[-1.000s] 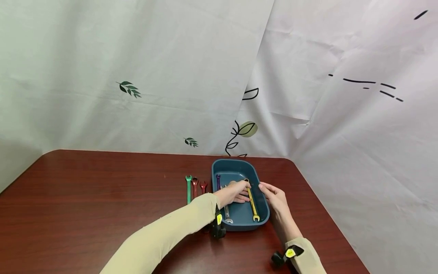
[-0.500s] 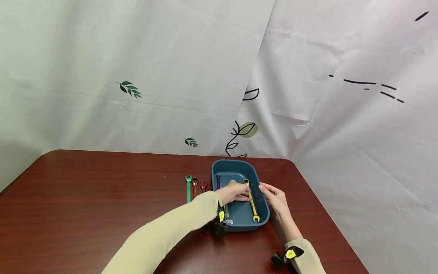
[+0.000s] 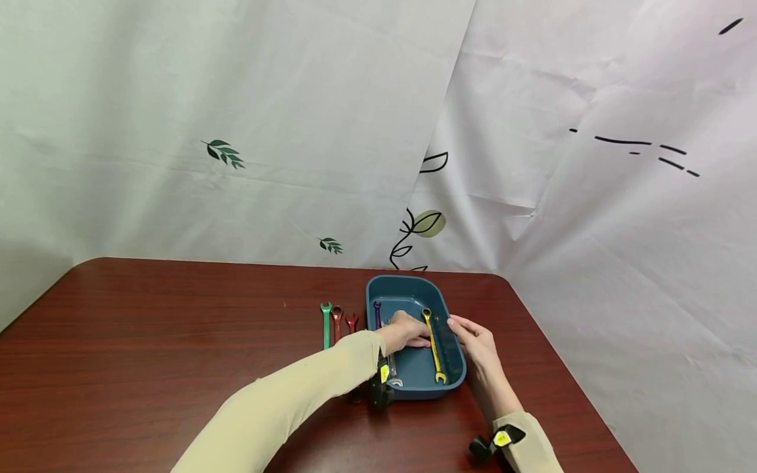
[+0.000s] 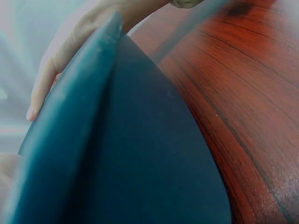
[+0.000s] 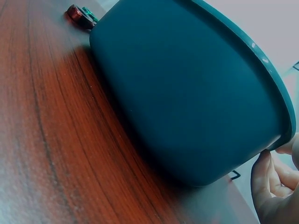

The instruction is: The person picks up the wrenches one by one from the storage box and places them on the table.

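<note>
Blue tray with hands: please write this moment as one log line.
left hand: inside blue tray, beside yellow wrench, contact unclear; right hand: holds blue tray; purple wrench: also inside

Pale sheeting [image 3: 284, 98] — creased, leaf-printed — hangs behind the brown table [image 3: 171, 322].

A yellow wrench [image 3: 435, 355] lies flat and slightly slanted at the fingertips of the left hand [image 3: 407, 332], on the side toward the right hand [image 3: 478, 345], its ring end beyond the fingertips and its forked end nearer the person. It rests inside a blue, round-cornered bin [image 3: 416, 394], which stands upright beneath the left hand, its rim pinched by the right.
</note>
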Tool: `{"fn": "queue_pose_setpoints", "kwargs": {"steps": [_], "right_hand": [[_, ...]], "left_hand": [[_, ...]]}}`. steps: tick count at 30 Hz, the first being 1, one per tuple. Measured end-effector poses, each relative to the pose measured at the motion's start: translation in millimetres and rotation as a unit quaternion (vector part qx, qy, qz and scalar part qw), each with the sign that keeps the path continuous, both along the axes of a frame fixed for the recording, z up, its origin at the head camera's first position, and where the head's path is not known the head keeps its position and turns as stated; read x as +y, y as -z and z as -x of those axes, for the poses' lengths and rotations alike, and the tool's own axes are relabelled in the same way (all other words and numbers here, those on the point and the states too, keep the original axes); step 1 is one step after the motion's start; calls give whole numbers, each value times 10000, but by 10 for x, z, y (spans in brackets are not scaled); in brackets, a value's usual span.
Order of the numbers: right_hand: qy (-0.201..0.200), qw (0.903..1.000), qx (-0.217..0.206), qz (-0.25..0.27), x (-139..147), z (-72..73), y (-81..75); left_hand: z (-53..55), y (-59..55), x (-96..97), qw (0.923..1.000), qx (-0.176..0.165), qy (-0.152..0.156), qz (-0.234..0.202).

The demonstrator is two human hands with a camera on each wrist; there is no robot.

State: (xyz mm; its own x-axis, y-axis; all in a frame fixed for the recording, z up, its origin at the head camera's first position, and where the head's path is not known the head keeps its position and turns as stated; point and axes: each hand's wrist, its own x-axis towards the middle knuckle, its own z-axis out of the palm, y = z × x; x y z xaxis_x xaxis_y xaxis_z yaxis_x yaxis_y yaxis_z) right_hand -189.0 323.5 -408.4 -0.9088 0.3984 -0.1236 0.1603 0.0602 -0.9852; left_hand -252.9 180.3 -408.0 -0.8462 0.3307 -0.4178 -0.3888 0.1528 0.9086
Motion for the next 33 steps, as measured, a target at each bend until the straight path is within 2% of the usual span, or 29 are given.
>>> {"fn": "queue_pose_setpoints", "kwargs": {"steps": [2, 10, 18, 25, 33], "right_hand": [[2, 10000, -14, -3, 0, -1, -3], [-41, 9999, -49, -102, 12, -8, -6], [-31, 9995, -92, -311, 17, -3, 5], [90, 9999, -104, -66, 2, 14, 3], [28, 9996, -170, -245, 8, -4, -1]], "left_hand": [[1, 2, -4, 10000, -22, -11, -77], [-9, -23, -32, 9990, -238, 257, -281], [-19, -48, -51, 9985, -87, 485, -220], [-36, -51, -21, 9992, 15, 412, 5], [-36, -44, -6, 9995, -20, 301, -9]]}}
